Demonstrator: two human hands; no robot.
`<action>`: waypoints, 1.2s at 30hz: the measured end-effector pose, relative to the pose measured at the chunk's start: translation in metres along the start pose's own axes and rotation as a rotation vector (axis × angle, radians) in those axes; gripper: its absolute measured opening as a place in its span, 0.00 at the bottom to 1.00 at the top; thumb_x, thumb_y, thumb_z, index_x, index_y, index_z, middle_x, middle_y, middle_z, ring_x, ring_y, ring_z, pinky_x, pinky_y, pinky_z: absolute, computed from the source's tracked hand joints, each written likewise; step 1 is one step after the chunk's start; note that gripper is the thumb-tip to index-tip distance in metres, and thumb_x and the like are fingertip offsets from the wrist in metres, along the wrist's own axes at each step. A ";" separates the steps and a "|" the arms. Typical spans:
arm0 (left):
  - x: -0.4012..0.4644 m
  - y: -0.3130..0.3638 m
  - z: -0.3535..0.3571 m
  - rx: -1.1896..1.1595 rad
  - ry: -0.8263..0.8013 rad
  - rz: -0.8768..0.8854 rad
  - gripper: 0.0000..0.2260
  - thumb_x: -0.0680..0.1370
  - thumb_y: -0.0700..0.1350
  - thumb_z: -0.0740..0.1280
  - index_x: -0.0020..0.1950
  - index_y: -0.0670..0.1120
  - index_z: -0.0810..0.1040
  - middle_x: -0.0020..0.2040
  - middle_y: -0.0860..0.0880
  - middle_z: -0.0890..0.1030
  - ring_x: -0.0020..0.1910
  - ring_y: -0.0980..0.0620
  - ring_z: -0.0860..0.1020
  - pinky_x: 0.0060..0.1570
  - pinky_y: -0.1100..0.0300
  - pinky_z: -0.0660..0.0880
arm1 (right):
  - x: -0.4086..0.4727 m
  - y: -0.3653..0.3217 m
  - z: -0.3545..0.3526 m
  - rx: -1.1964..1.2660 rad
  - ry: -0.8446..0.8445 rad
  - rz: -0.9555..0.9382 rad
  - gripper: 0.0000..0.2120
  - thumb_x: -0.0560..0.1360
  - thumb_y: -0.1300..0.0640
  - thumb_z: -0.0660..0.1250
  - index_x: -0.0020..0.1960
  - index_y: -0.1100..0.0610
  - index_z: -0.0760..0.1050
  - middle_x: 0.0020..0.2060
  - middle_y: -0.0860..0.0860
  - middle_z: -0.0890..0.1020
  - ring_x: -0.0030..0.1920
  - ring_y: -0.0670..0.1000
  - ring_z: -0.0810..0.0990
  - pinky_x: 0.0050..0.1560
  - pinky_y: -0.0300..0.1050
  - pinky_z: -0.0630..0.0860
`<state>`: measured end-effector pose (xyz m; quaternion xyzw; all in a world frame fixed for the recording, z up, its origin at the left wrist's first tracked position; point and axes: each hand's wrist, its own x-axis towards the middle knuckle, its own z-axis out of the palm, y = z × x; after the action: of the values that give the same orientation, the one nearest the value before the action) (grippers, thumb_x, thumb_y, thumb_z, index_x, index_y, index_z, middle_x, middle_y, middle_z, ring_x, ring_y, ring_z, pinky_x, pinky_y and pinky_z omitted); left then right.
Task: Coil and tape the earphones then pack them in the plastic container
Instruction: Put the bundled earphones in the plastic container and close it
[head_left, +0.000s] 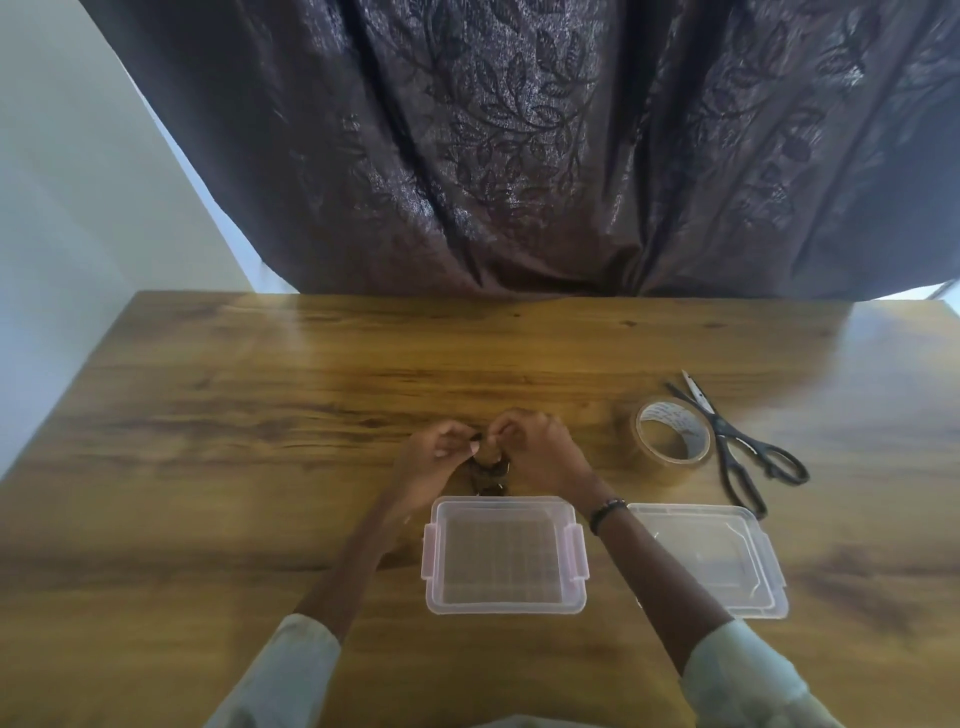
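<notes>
Wooden table (260, 415): earphones (485, 475) pinched between left hand (434, 462), right hand (540, 452).

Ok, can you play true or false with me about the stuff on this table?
1. Both hands, left hand and right hand, hold the earphones. True.
2. The plastic container has its lid on. False: the lid lies on the table beside it.
3. The scissors lie to the right of the tape roll. True.
4. The earphones are inside the container. False: they are above the table, beyond the container.
</notes>
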<state>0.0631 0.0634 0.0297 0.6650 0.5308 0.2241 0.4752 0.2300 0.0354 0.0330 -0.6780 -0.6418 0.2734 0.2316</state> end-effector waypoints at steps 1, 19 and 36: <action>-0.003 0.004 -0.002 -0.034 -0.015 0.016 0.07 0.76 0.43 0.69 0.53 0.46 0.79 0.50 0.49 0.83 0.48 0.53 0.81 0.45 0.67 0.75 | -0.002 0.000 -0.003 0.068 0.024 -0.011 0.06 0.76 0.63 0.65 0.48 0.56 0.81 0.43 0.50 0.85 0.37 0.42 0.79 0.35 0.26 0.70; -0.095 0.050 0.000 -0.585 -0.034 -0.184 0.05 0.74 0.39 0.69 0.48 0.40 0.81 0.38 0.46 0.86 0.36 0.52 0.85 0.34 0.65 0.80 | -0.079 -0.025 -0.028 0.942 -0.161 0.264 0.12 0.73 0.63 0.71 0.56 0.62 0.77 0.44 0.54 0.86 0.44 0.53 0.86 0.45 0.47 0.83; -0.105 0.013 0.033 0.539 0.154 -0.113 0.06 0.77 0.42 0.66 0.51 0.42 0.79 0.45 0.46 0.83 0.41 0.50 0.81 0.36 0.59 0.77 | -0.100 -0.026 0.036 0.181 -0.042 0.197 0.10 0.75 0.55 0.69 0.49 0.63 0.81 0.44 0.55 0.85 0.43 0.53 0.84 0.46 0.45 0.81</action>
<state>0.0609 -0.0458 0.0480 0.7179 0.6418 0.0978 0.2513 0.1839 -0.0641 0.0306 -0.7081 -0.5496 0.3659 0.2504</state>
